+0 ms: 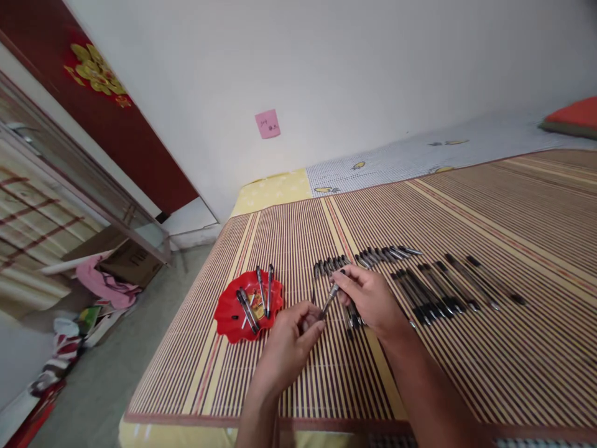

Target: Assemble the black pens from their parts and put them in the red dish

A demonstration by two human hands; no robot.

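Note:
A pen (330, 300) with a dark end and a clear barrel is held between my two hands above the striped mat. My left hand (298, 330) pinches its lower end, and my right hand (366, 295) grips the upper end. Just left of my left hand sits a red scalloped plate (226, 323) with several pens (248, 310) and small loose parts in it. Behind my right hand runs a row of pens (380, 254), partly hidden by it. More dark pens (424, 292) lie side by side to the right.
The striped mat (513, 373) covers a bed against a white wall (373, 74) bearing a pink note (267, 124). A red cushion (573, 115) lies at the far right. On the floor at left are a cardboard box (130, 267) and a pink cloth (109, 283).

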